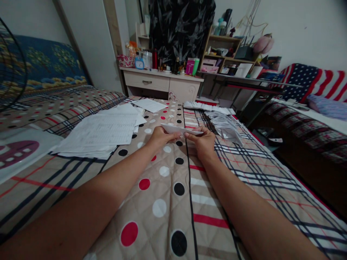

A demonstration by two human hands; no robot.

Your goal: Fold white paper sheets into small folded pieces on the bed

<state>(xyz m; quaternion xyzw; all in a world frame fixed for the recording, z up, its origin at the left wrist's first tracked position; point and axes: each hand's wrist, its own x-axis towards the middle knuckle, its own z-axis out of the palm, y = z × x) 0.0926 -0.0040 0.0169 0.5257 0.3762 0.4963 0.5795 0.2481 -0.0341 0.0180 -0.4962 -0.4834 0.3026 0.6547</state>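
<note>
Both my hands hold one folded sheet of white paper just above the quilted bedspread. My left hand pinches its left part, thumb on the near side. At the right end my right hand grips it the same way, the two thumb tips close together. Fingers behind the paper are hidden. To the left lies a loose stack of printed sheets. A row of folded papers leans in a fan to the right, with another line of folded papers behind it.
A plastic bag with a purple print lies at the left. Beyond the bed stands a white dresser crowded with bottles and a blue clock. A shelf desk stands at the back right. A fan shows at the left edge.
</note>
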